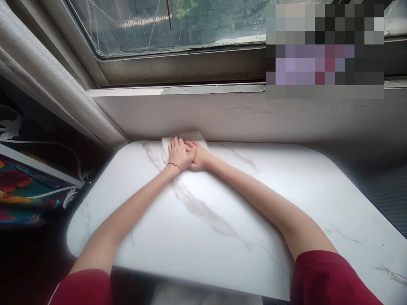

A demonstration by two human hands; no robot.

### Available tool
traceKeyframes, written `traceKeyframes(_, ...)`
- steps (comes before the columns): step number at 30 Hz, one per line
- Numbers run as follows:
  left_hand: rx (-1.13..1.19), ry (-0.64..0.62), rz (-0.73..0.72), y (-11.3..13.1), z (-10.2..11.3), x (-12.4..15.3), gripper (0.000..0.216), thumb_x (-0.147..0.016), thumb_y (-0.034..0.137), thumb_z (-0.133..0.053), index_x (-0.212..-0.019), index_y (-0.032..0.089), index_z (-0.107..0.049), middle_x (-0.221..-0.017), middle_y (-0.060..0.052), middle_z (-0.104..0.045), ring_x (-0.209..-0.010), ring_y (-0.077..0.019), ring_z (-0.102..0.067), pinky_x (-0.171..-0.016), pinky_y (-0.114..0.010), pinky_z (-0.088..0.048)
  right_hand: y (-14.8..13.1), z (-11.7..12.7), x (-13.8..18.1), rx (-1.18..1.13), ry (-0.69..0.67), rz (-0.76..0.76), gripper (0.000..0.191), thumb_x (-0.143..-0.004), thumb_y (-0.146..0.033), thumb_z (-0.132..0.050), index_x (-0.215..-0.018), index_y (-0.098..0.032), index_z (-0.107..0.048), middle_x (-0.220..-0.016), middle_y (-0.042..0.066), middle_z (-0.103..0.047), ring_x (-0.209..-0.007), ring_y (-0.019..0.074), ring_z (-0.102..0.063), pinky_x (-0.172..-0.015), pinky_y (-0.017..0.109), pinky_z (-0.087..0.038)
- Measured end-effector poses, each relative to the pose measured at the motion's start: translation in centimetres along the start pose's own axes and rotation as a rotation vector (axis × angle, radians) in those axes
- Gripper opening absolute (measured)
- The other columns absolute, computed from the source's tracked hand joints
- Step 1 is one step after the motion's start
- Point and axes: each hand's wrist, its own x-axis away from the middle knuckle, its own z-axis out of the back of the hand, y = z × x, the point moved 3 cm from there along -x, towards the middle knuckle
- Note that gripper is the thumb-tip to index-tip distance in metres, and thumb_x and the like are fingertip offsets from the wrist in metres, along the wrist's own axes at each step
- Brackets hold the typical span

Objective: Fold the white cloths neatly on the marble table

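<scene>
A white cloth [197,137], thin and slightly crumpled, lies at the far edge of the marble-patterned table [210,250], against the wall below the window. My left hand [180,153], with a red string bracelet at its wrist, rests over the fingers of my right hand, its own fingers stretched forward. Beneath it, my right hand [200,157] presses on the cloth from the right. The left hand partly hides the right fingers and the middle of the cloth.
A window [178,29] with a worn sill rises behind the table. Pale pipes or a curtain-like column [60,63] stand at the left, near white cables [71,195] and colourful fabric [25,190]. The table has rounded far corners. A blurred patch covers the upper right.
</scene>
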Motion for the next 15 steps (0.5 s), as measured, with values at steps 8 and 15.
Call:
traceKeyframes(8,-0.008,-0.001,-0.04,-0.7,1.0,-0.8,0.033,-0.098,0.04,-0.043,-0.112,0.014,-0.057,-0.129,-0.021,-0.062,-0.125,-0.034,-0.056,-0.106,-0.046,-0.042,-1.2,0.9,-0.1,0.086,-0.024,-0.077,0.049,-0.087,-0.032,-0.05,-0.129,-0.015,-0.067,-0.143,0.015,-0.059,-0.134,0.0344,-0.044,-0.113,0.053,-0.031)
traceKeyframes(15,0.077,0.023,-0.081,-1.7,1.8,-0.8,0.025,-0.094,0.031,-0.043,-0.106,0.016,-0.06,-0.116,-0.016,-0.067,-0.112,-0.0316,-0.057,-0.103,-0.046,-0.044,-3.0,1.4,0.2,0.164,-0.089,-0.221,0.057,-0.093,-0.034,-0.052,-0.143,-0.007,-0.056,-0.15,0.021,-0.053,-0.134,0.0348,-0.045,-0.109,0.05,-0.033)
